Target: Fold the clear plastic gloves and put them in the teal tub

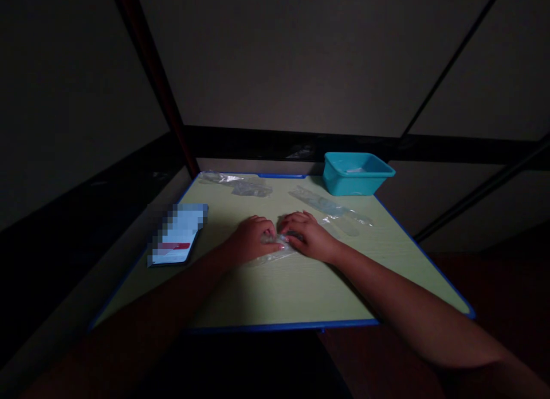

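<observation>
Both my hands meet over the middle of a small table (292, 296), gripping a clear plastic bag (275, 254) that lies nearly flat beneath them. My left hand (253, 238) is closed on the bag, thumb stretched along its top. Close beside it, my right hand (310, 237) pinches the same plastic, fingers curled. My palms hide much of the bag, and whether anything is inside it I cannot make out. Just beyond my right hand lie more clear plastic bags (326, 204), long and flat.
A turquoise plastic basket (356, 184) stands at the table's back right corner, with something pale inside. More crumpled clear plastic (251, 187) lies at the back left. A phone (176, 238) with a lit screen is by the left edge. Dark walls enclose the table.
</observation>
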A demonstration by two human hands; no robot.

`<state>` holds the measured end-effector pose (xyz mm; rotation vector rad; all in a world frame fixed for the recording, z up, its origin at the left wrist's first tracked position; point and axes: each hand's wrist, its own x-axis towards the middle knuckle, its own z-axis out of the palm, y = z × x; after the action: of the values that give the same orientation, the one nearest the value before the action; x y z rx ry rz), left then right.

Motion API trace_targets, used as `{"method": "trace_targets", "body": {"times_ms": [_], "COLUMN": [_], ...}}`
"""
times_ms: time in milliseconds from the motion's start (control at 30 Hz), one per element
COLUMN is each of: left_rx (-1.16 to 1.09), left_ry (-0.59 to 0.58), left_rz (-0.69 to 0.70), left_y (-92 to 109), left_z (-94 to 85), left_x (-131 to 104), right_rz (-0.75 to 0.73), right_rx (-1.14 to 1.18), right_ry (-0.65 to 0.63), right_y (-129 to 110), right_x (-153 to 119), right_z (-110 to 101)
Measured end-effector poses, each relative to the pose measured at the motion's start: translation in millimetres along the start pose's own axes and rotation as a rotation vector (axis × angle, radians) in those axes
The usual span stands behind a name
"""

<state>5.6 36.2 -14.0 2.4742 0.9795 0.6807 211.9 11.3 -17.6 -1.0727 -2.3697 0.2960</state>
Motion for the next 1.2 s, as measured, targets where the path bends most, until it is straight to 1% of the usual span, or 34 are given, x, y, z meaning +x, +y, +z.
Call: {"method": "trace_targets", "body": {"times_ms": [67,167,300,433,533,667,800,933,1067,1200], "left_rx": [0.041,0.010,-0.134,-0.321,-0.359,-0.344,-0.280,-0.214,-0.336,-0.426], "left_ry": [0.021,0.002,-0.052,-0.101,-0.082,-0.069,-0.079,-0.074,-0.063,-0.084], "left_rz": [0.009,-0.056,-0.200,-0.264,-0.280,-0.287,-0.245,-0.198,-0.207,-0.255], "left_y": [1.9,5.7,8.3,5.7,4.5,8.4,12.7,10.8,8.7,12.6], "left_z": [3.6,2.7,-4.8,-7.4,-4.7,-0.2,0.0,-2.4,-2.4,-2.7], "left_x": [0.9,0.6,-1.8,-2.8,-2.6,-2.7,-3.2,-2.8,-2.6,-3.8], "right_rz": [-0.019,-0.047,-0.052,-0.024,0.006,0.011,0.011,0.031,0.031,0.037], "right_rx": [-0.008,0.001,0.052,0.082,0.078,0.074,0.060,0.056,0.064,0.058], "right_ry": [0.017,0.044,0.076,0.095,0.103,0.086,0.077,0.068,0.078,0.060], "right_y": [0.0,0.9,2.8,1.8,-0.2,-0.4,0.6,0.7,1.3,2.5], "right_x": [1.1,2.0,2.4,1.7,0.7,0.1,-0.3,-0.4,-0.5,-0.7], "right_z": [1.6,2.2,1.0,-1.0,-2.0,-1.3,-0.7,-1.6,-2.0,-1.2]}}
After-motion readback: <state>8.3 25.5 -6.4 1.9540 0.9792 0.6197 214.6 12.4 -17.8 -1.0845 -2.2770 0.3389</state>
